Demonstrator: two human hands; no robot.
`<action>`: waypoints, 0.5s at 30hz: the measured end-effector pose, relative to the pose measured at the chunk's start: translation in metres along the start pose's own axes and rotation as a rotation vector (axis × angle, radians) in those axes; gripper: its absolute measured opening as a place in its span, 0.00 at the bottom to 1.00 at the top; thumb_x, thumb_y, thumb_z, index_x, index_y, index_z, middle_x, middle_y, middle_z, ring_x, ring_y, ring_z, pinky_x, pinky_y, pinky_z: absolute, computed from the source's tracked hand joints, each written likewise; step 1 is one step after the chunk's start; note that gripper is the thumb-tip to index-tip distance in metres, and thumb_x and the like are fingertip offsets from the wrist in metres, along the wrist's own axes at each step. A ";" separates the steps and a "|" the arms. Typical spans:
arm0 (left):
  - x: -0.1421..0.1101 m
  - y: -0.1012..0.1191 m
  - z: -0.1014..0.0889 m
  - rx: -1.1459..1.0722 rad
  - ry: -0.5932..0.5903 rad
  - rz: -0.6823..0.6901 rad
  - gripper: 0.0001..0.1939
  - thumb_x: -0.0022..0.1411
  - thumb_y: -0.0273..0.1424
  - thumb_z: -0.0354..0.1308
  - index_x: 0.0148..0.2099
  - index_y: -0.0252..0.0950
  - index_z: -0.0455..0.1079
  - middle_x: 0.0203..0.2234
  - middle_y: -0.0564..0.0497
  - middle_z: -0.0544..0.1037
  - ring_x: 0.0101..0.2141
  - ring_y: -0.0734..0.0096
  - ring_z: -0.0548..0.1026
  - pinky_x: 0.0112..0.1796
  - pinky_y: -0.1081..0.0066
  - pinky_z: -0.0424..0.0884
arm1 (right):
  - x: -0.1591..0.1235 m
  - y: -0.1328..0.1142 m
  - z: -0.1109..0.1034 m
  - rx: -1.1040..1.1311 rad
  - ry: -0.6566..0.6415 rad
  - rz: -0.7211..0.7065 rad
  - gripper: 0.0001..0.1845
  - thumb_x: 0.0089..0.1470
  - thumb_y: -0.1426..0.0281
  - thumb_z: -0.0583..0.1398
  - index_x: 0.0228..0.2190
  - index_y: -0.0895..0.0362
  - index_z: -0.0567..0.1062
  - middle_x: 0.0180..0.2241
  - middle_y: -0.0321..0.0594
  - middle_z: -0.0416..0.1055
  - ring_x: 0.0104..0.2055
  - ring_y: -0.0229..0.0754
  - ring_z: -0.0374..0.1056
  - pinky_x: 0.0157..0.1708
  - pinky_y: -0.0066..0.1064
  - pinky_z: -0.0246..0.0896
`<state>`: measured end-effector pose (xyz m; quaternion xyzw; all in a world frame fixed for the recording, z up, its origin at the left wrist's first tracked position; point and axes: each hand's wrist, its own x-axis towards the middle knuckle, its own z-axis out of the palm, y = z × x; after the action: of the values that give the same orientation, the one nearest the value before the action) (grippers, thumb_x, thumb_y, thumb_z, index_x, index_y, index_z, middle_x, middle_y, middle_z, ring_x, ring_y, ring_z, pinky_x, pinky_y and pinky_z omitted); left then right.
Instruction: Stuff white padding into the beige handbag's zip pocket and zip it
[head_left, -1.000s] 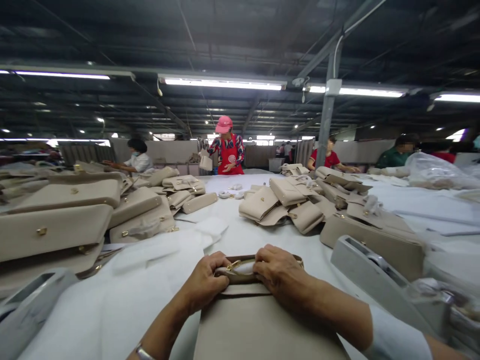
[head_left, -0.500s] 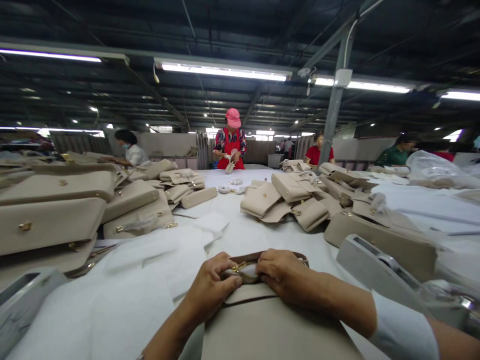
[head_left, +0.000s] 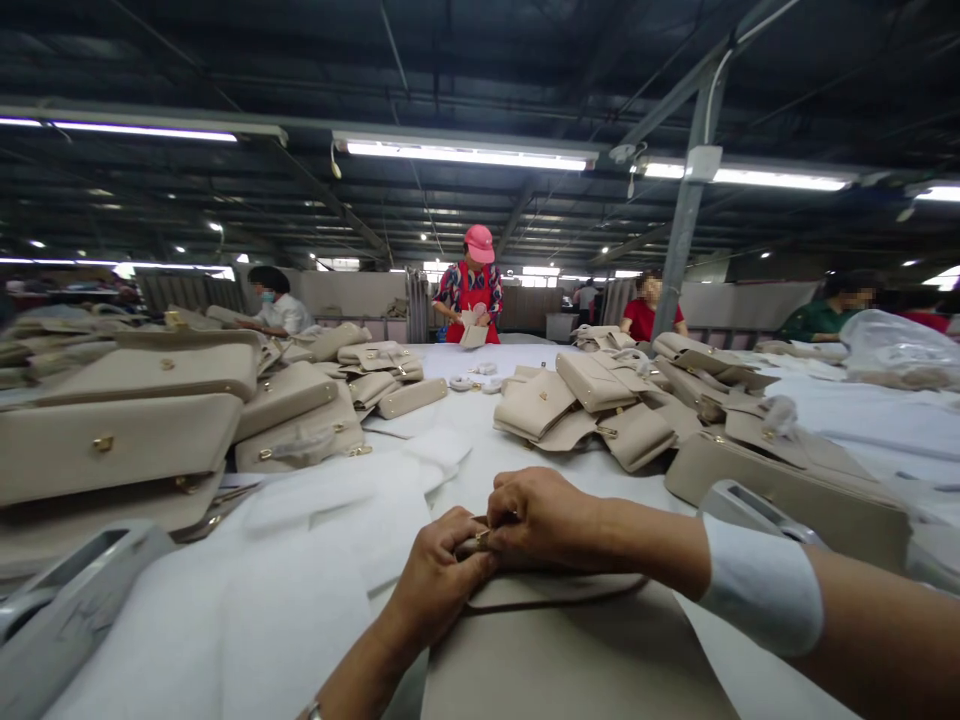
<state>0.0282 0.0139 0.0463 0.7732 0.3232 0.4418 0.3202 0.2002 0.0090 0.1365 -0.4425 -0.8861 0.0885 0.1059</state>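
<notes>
So, from the head view: the beige bag being worked on sits right in front of the person at the near side of the table, its mouth end pointing away and its body running out of the bottom of the frame. The left hand has its thumb and fingers pinched around the left end of the mouth, with a bit of gold hardware showing just beside the fingertips. The right hand reaches over the mouth with its fingers curled in, close to that gold bit (can't tell if they've closed on anything, the knuckles hide it). There's a pale sleeve on the right forearm.

Around that, it's bags everywhere: a big stack of beige bags on the left, another pile past the hands and over to the right, plus white sheets in between. Grey metal-looking frames poke up on both sides. Across the table a co-worker in a pink cap and red apron holds a smaller beige piece, and clear plastic is bunched up at far right.
</notes>
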 end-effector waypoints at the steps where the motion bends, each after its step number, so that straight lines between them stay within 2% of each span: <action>1: 0.000 0.000 0.000 -0.003 0.005 0.005 0.05 0.54 0.31 0.59 0.30 0.35 0.74 0.27 0.52 0.71 0.31 0.72 0.70 0.33 0.74 0.63 | 0.003 -0.003 -0.004 0.006 -0.052 0.051 0.09 0.44 0.64 0.61 0.28 0.57 0.77 0.24 0.34 0.68 0.26 0.34 0.59 0.25 0.24 0.49; 5: -0.001 -0.001 0.001 -0.019 0.007 0.029 0.06 0.55 0.30 0.58 0.29 0.34 0.73 0.26 0.52 0.71 0.30 0.72 0.69 0.33 0.74 0.62 | 0.014 -0.015 -0.016 0.054 -0.249 0.261 0.11 0.40 0.62 0.61 0.22 0.58 0.73 0.18 0.32 0.61 0.24 0.34 0.55 0.21 0.25 0.45; 12: -0.006 0.000 0.000 0.034 0.000 0.025 0.06 0.55 0.31 0.59 0.34 0.36 0.75 0.30 0.51 0.74 0.33 0.70 0.72 0.36 0.72 0.64 | 0.013 -0.020 -0.018 0.234 -0.353 0.505 0.04 0.37 0.71 0.57 0.17 0.59 0.67 0.14 0.32 0.59 0.18 0.33 0.54 0.17 0.25 0.47; 15: -0.007 0.002 0.001 0.079 -0.005 0.027 0.06 0.55 0.31 0.58 0.34 0.36 0.76 0.29 0.50 0.75 0.32 0.70 0.72 0.35 0.72 0.65 | 0.010 -0.021 -0.020 0.290 -0.373 0.539 0.04 0.37 0.73 0.57 0.16 0.59 0.66 0.13 0.31 0.58 0.16 0.32 0.53 0.16 0.24 0.47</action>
<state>0.0266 0.0074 0.0439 0.7906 0.3293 0.4309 0.2843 0.1841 0.0058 0.1617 -0.6170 -0.7198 0.3174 -0.0230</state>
